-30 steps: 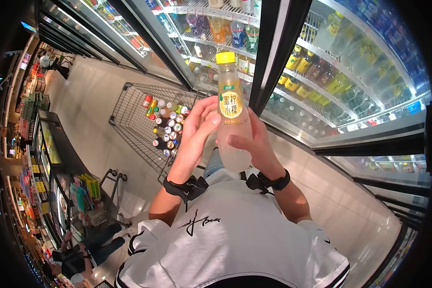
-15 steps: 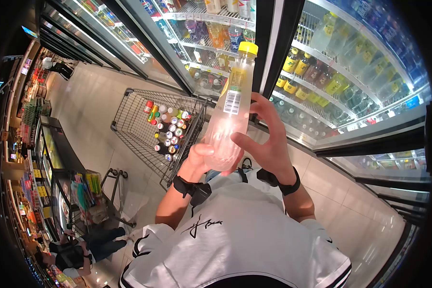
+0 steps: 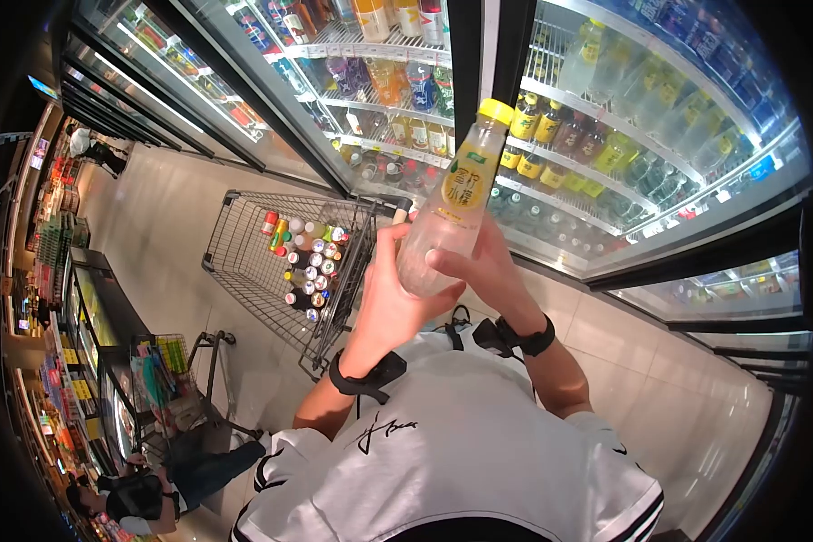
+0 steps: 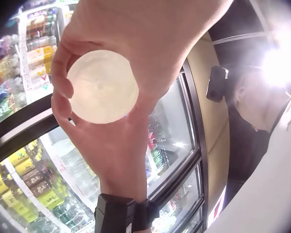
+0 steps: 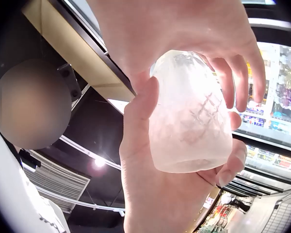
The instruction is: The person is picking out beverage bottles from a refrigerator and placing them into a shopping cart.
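Observation:
Both hands hold one clear, cloudy-looking drink bottle (image 3: 447,221) with a yellow cap (image 3: 496,111) and a yellow lemon label facing the head camera. It leans, cap up and to the right. My left hand (image 3: 388,303) curls round its lower left side. On the right, my right hand (image 3: 497,271) grips the lower body with the thumb across the front. The left wrist view looks at the round bottle base (image 4: 103,87) between the hands. Fingers of both hands wrap the ribbed lower body (image 5: 191,126) in the right wrist view.
A wire shopping cart (image 3: 235,242) with several bottles and cans stands to the left. Glass-door drink coolers (image 3: 605,144) stand ahead and to the right, their shelves full. A person (image 3: 140,497) is at the lower left near another cart (image 3: 212,352).
The bottle turns from label to barcode and back to label, and now leans to the right. The left hand shifts to the lower left side; the right hand stays around the lower body.

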A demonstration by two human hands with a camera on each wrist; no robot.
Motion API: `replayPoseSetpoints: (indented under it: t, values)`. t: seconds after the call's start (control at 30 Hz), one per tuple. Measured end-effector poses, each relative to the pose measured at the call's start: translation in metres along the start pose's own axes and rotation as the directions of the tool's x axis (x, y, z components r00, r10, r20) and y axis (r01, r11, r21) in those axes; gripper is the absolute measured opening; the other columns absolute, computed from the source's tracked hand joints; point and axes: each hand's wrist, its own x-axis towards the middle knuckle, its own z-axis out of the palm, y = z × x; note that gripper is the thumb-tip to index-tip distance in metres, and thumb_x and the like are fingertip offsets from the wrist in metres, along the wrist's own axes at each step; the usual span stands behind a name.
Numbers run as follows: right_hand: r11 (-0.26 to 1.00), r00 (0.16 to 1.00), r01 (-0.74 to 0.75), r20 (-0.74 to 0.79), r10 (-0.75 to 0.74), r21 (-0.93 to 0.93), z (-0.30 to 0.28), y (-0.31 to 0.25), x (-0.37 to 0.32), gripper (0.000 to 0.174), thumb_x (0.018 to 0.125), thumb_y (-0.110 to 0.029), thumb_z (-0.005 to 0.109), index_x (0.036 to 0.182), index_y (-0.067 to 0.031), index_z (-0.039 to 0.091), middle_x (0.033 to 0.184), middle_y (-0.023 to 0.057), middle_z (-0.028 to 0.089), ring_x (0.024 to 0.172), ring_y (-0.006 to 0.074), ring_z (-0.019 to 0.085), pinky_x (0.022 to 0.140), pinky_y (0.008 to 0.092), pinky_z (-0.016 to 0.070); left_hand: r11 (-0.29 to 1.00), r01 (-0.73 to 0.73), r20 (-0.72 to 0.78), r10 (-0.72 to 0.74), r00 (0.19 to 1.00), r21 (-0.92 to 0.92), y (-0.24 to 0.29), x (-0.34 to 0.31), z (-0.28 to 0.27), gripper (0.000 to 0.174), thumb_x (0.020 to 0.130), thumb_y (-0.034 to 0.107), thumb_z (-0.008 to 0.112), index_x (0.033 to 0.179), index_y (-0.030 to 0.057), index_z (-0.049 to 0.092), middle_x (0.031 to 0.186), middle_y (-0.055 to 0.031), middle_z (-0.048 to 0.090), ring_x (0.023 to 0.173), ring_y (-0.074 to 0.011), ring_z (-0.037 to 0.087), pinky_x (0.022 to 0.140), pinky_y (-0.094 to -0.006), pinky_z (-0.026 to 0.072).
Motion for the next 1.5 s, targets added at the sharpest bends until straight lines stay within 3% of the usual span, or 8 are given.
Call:
replayPoseSetpoints:
  t: [0.2,0.33,0.53,0.87,0.97,1.03,1.13,1.5]
  values:
    - [0.971,0.98,-0.179,0.113,0.162,0.159,-0.01,0.009,0.019,0.07,0.075,-0.02,0.079,0.133,-0.002,0.045,0.117,0.0074,0.06,0.108,0.0153,0.059,0.096,0.0338,0.047,0.902,0.024,0.196,-0.12,0.973,0.43,0.021,0.01,-0.04,0.039,0.074,0.018,0.082,0.092,0.0022,0.052,0.057,-0.0036,0.058,0.052,-0.0111,0.055,0.05,-0.0255,0.042]
    - [0.996,0.993,-0.082,0.082,0.079,0.036,-0.001,0.016,0.022,0.073,0.072,-0.015,0.081,0.134,-0.0017,0.045,0.117,0.0064,0.061,0.108,0.0145,0.059,0.096,0.0325,0.0467,1.0,0.006,-0.083,-0.003,0.997,0.026,0.018,0.045,-0.073,0.035,0.087,0.022,0.073,0.067,0.0018,0.053,0.052,0.0072,0.041,0.052,-0.0017,0.032,0.045,-0.0227,0.0251]
    - [0.955,0.982,-0.078,0.145,0.124,-0.286,0.005,-0.017,0.026,0.091,0.07,-0.016,0.082,0.146,-0.0017,0.033,0.128,0.011,0.056,0.12,0.0207,0.052,0.104,0.0354,0.0401,0.951,0.124,0.399,0.0,0.917,-0.283,0.014,0.12,-0.069,0.02,0.092,0.018,0.067,0.102,0.0018,0.062,0.076,0.0071,0.054,0.07,-0.0012,0.046,0.061,-0.0206,0.0381]
    - [0.938,0.993,-0.051,0.082,0.084,-0.343,0.0,-0.003,0.055,0.092,0.073,-0.012,0.082,0.147,-0.0038,0.029,0.139,0.0115,0.049,0.129,0.0206,0.046,0.109,0.0352,0.0368,0.922,-0.07,0.207,0.159,0.965,-0.38,-0.023,0.145,-0.034,0.02,0.085,0.016,0.072,0.096,-0.0002,0.067,0.083,-0.0001,0.065,0.077,-0.0078,0.058,0.071,-0.0261,0.0466]
    - [0.961,0.978,0.064,-0.209,-0.007,0.267,-0.013,-0.02,0.077,0.045,0.083,0.005,0.067,0.123,-0.0046,0.05,0.13,0.0084,0.053,0.118,0.0185,0.056,0.093,0.033,0.0515,0.898,-0.116,0.098,0.173,0.98,-0.424,-0.023,0.147,-0.049,0.018,0.088,0.014,0.07,0.096,-0.0012,0.067,0.086,-0.0019,0.067,0.077,-0.008,0.059,0.071,-0.0256,0.0468]
    - [0.931,0.707,0.315,-0.609,-0.359,-0.184,-0.04,-0.03,0.098,0.04,0.079,-0.005,0.074,0.114,-0.0039,0.054,0.119,0.0069,0.055,0.101,0.0169,0.059,0.083,0.0302,0.0514,0.89,-0.135,-0.018,0.141,0.99,-0.437,-0.018,0.145,-0.064,0.018,0.089,0.015,0.07,0.096,-0.0022,0.067,0.088,-0.0038,0.069,0.078,-0.0087,0.059,0.071,-0.0259,0.0471]
    - [0.599,0.39,0.021,-0.545,-0.742,-0.8,-0.072,-0.045,0.131,0.06,0.072,-0.012,0.08,0.122,-0.0025,0.048,0.115,0.0103,0.053,0.1,0.019,0.052,0.082,0.0349,0.045,0.931,-0.161,-0.063,0.148,0.987,-0.328,-0.018,0.142,-0.083,0.018,0.089,0.015,0.07,0.096,-0.0018,0.067,0.087,-0.0035,0.069,0.078,-0.0085,0.059,0.071,-0.0259,0.047]
    - [0.538,0.412,-0.018,-0.497,-0.764,-0.842,-0.08,-0.061,0.168,0.026,0.071,-0.004,0.073,0.083,0.002,0.051,0.07,0.0089,0.052,0.063,0.0191,0.05,0.061,0.0333,0.0439,0.93,-0.147,0.038,0.169,0.985,-0.337,-0.041,0.151,-0.073,0.017,0.081,0.008,0.078,0.089,0.0009,0.066,0.082,-0.0002,0.066,0.075,-0.0078,0.059,0.07,-0.0254,0.0468]
